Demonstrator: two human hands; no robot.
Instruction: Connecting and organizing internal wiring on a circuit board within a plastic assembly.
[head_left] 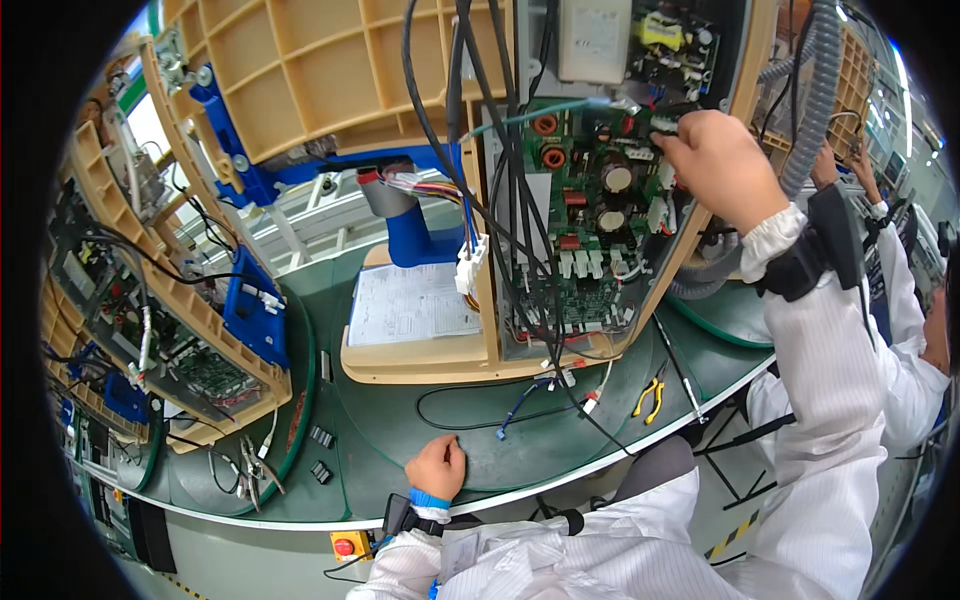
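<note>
My right hand (722,168) reaches to the upper right of a green circuit board (575,200), fingers pinched together at the connectors along its edge. What the fingertips grip, if anything, is too small to make out. The board sits upright in an open wooden-coloured frame (490,330), with round capacitors, copper coils and several white connectors. Black cables (515,180) hang across its left side. Down on the green work surface (380,420) rests my left hand (437,468), curled into a loose fist with nothing visible in it.
Yellow-handled pliers (650,399) and a thin black tool (680,370) lie at right. A white connector bundle (470,265) dangles beside a paper sheet (415,305). More framed units (170,300) stand left, near small black parts (321,471). Another person's arm (905,290) is at far right.
</note>
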